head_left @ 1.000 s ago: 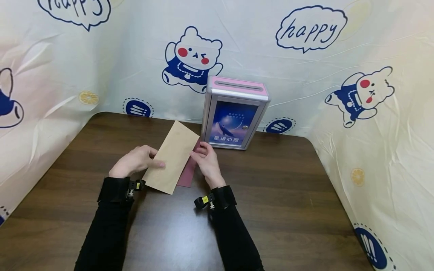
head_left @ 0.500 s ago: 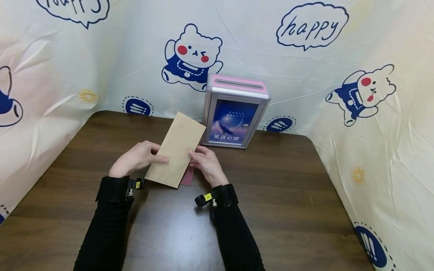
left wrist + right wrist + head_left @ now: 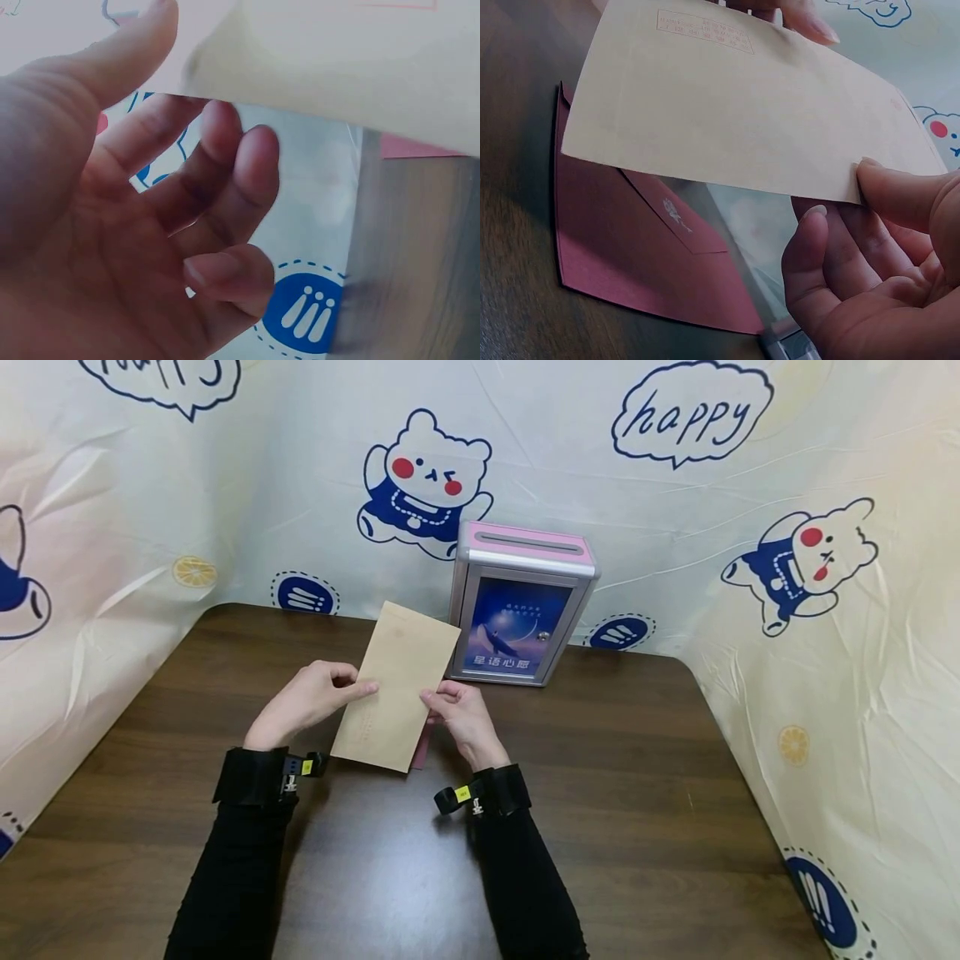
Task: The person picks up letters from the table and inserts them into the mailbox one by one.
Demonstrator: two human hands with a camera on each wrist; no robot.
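Note:
A tan paper envelope is held tilted above the table between both hands. My left hand pinches its left long edge, thumb on the face and fingers behind. On the opposite edge, my right hand pinches it the same way. Red printed text shows near one end in the right wrist view. Beneath it a dark red envelope with a flap and a small pale motif lies on the table; in the head view the tan one hides most of it.
Behind the hands stands a silver box with a pink slotted top and a blue picture on its door. The brown wooden table is backed by a printed cloth with bears.
The tan envelope has risen slightly, shifted right and turned more upright, covering more of the red one. My left hand has moved up and right along its edge.

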